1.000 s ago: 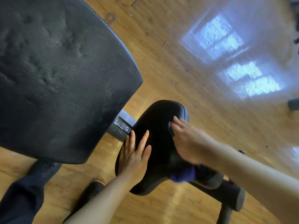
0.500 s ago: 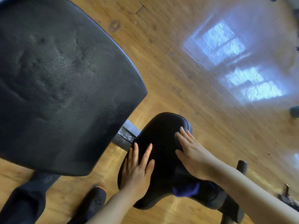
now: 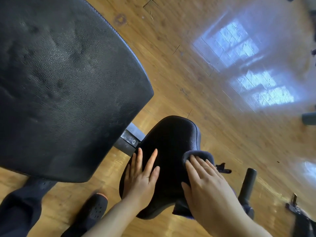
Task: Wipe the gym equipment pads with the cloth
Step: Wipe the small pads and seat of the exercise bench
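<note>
Right hand, fingers flat, presses the dark cloth against the seat pad; left hand, fingers spread, steadies it. Risk: cloth bunching may leave areas unwiped.

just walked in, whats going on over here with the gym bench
A person is wiping the small black seat pad. Their right hand presses a dark cloth flat against the pad's right side, while the left hand rests flat on the pad. The large back pad is untouched right now.
</note>
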`<state>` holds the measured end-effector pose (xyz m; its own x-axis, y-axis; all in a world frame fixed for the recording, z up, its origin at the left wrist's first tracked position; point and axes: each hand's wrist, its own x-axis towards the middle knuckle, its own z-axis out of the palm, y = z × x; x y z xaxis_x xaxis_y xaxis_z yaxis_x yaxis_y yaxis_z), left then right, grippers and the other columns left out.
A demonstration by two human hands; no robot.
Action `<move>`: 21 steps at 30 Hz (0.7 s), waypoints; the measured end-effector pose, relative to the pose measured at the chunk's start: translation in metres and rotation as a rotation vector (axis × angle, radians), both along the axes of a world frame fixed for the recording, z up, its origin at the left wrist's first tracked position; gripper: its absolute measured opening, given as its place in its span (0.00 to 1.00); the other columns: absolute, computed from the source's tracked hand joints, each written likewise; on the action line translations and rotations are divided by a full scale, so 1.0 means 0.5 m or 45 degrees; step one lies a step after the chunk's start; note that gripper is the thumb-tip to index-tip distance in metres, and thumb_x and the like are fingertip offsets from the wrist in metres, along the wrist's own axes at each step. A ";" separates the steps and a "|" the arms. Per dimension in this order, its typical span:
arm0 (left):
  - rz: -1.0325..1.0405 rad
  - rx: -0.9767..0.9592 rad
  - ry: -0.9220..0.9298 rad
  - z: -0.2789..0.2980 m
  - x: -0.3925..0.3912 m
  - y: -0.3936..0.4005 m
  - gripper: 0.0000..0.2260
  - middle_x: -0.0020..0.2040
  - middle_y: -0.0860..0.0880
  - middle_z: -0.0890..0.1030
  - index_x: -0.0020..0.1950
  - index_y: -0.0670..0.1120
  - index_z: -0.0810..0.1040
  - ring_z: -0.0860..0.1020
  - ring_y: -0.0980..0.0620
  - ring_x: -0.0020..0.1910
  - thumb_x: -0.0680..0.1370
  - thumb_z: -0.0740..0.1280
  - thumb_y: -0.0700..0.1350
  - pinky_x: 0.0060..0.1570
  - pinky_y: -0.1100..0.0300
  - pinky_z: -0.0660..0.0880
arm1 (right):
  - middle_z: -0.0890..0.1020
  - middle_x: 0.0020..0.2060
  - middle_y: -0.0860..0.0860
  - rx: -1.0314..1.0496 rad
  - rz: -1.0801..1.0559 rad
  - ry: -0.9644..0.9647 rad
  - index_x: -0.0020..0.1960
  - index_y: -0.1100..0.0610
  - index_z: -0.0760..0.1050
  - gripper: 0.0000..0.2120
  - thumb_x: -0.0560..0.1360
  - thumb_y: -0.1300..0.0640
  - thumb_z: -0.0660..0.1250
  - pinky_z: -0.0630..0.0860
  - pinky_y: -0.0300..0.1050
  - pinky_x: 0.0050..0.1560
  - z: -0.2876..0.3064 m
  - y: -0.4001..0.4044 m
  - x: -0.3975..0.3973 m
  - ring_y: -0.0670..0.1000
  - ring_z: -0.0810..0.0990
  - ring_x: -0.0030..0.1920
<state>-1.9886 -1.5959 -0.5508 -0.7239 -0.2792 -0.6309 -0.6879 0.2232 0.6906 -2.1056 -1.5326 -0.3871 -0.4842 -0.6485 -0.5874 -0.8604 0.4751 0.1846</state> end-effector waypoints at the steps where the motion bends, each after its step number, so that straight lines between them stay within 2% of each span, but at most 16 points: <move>1: 0.007 -0.006 0.003 -0.001 0.001 0.002 0.23 0.75 0.57 0.27 0.69 0.73 0.31 0.31 0.55 0.75 0.75 0.33 0.68 0.76 0.50 0.41 | 0.80 0.61 0.53 0.029 -0.006 -0.055 0.63 0.57 0.78 0.27 0.77 0.44 0.50 0.63 0.45 0.66 -0.008 -0.014 -0.009 0.52 0.77 0.63; 3: 0.028 -0.012 0.030 -0.004 0.001 0.006 0.25 0.74 0.58 0.28 0.69 0.74 0.31 0.32 0.56 0.75 0.72 0.29 0.72 0.76 0.51 0.41 | 0.67 0.73 0.52 0.032 -0.041 -0.169 0.74 0.57 0.64 0.28 0.79 0.42 0.51 0.49 0.42 0.71 -0.039 -0.048 -0.042 0.52 0.61 0.74; 4: 0.041 -0.014 0.049 -0.005 0.001 0.005 0.27 0.74 0.58 0.28 0.68 0.75 0.31 0.32 0.56 0.75 0.69 0.28 0.73 0.76 0.51 0.42 | 0.60 0.76 0.53 0.011 -0.068 -0.219 0.77 0.57 0.57 0.30 0.80 0.41 0.51 0.45 0.42 0.72 -0.054 -0.069 -0.056 0.52 0.54 0.77; 6: 0.047 0.001 0.068 -0.007 0.003 0.001 0.29 0.73 0.59 0.27 0.68 0.75 0.31 0.32 0.55 0.75 0.66 0.27 0.75 0.76 0.50 0.43 | 0.54 0.78 0.52 -0.035 -0.077 -0.192 0.78 0.56 0.51 0.33 0.80 0.41 0.53 0.43 0.44 0.74 -0.078 -0.086 -0.065 0.51 0.48 0.77; 8: 0.026 0.031 0.067 -0.007 0.006 -0.004 0.29 0.71 0.60 0.26 0.68 0.75 0.31 0.32 0.55 0.75 0.67 0.28 0.75 0.76 0.50 0.44 | 0.58 0.76 0.50 -0.069 -0.084 -0.155 0.78 0.56 0.51 0.33 0.79 0.42 0.55 0.49 0.41 0.74 -0.064 -0.074 -0.054 0.49 0.54 0.76; 10: 0.006 0.027 0.049 -0.004 0.010 -0.006 0.28 0.70 0.61 0.25 0.68 0.76 0.31 0.33 0.55 0.76 0.67 0.29 0.74 0.75 0.51 0.43 | 0.68 0.70 0.45 -0.198 -0.033 -0.154 0.75 0.56 0.60 0.32 0.76 0.42 0.60 0.53 0.24 0.65 -0.026 -0.050 -0.032 0.38 0.64 0.66; 11: -0.002 0.014 0.042 -0.003 0.009 -0.006 0.28 0.70 0.61 0.25 0.67 0.76 0.30 0.32 0.55 0.76 0.67 0.28 0.73 0.75 0.52 0.42 | 0.71 0.66 0.43 -0.227 0.033 -0.127 0.72 0.56 0.64 0.31 0.74 0.42 0.62 0.49 0.17 0.60 -0.013 -0.042 -0.029 0.34 0.65 0.60; 12: -0.006 0.005 0.034 -0.002 0.008 -0.005 0.28 0.71 0.60 0.25 0.67 0.75 0.29 0.32 0.55 0.75 0.67 0.28 0.72 0.75 0.52 0.41 | 0.72 0.66 0.44 -0.234 0.057 -0.105 0.72 0.57 0.64 0.30 0.75 0.43 0.62 0.44 0.18 0.59 -0.007 -0.041 -0.033 0.34 0.65 0.60; 13: -0.004 0.001 0.029 0.000 0.005 -0.004 0.28 0.71 0.60 0.25 0.67 0.75 0.29 0.31 0.55 0.75 0.67 0.27 0.72 0.75 0.53 0.40 | 0.69 0.70 0.46 -0.207 0.013 -0.120 0.75 0.58 0.60 0.31 0.77 0.46 0.60 0.41 0.23 0.61 -0.011 -0.044 -0.041 0.37 0.65 0.66; 15: 0.007 0.007 0.033 0.003 -0.003 -0.006 0.28 0.73 0.59 0.26 0.67 0.75 0.28 0.30 0.55 0.74 0.66 0.27 0.72 0.75 0.53 0.40 | 0.56 0.77 0.50 -0.100 -0.144 -0.206 0.78 0.58 0.46 0.33 0.79 0.49 0.56 0.41 0.33 0.66 -0.040 -0.063 -0.063 0.47 0.52 0.77; 17: 0.002 0.027 0.039 0.002 -0.003 -0.009 0.28 0.73 0.59 0.26 0.67 0.75 0.28 0.30 0.55 0.74 0.66 0.28 0.73 0.75 0.52 0.39 | 0.52 0.78 0.52 -0.080 -0.183 -0.188 0.78 0.59 0.43 0.35 0.79 0.50 0.56 0.44 0.37 0.71 -0.057 -0.083 -0.073 0.50 0.47 0.77; 19: -0.027 0.055 0.040 0.000 0.002 -0.014 0.28 0.73 0.59 0.26 0.68 0.75 0.30 0.30 0.55 0.74 0.67 0.29 0.73 0.74 0.50 0.40 | 0.58 0.76 0.52 -0.117 -0.189 -0.190 0.78 0.58 0.47 0.32 0.79 0.52 0.56 0.55 0.34 0.70 -0.046 -0.074 -0.071 0.49 0.55 0.76; 20: -0.054 0.064 0.032 0.001 0.004 -0.016 0.27 0.73 0.59 0.26 0.68 0.75 0.30 0.31 0.55 0.75 0.69 0.29 0.73 0.74 0.50 0.40 | 0.65 0.72 0.49 -0.149 -0.212 -0.219 0.77 0.57 0.52 0.29 0.79 0.54 0.56 0.61 0.29 0.63 -0.032 -0.062 -0.066 0.47 0.64 0.71; 21: -0.077 0.068 0.017 0.002 0.005 -0.019 0.26 0.73 0.58 0.25 0.68 0.75 0.30 0.31 0.55 0.75 0.71 0.30 0.73 0.74 0.49 0.40 | 0.70 0.65 0.45 -0.180 -0.227 -0.249 0.75 0.55 0.56 0.25 0.78 0.56 0.56 0.65 0.24 0.53 -0.015 -0.048 -0.058 0.44 0.70 0.62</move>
<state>-1.9860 -1.6057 -0.5499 -0.7468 -0.2007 -0.6340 -0.6650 0.2268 0.7115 -2.1348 -1.5568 -0.3945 -0.4842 -0.6456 -0.5906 -0.7737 0.6312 -0.0556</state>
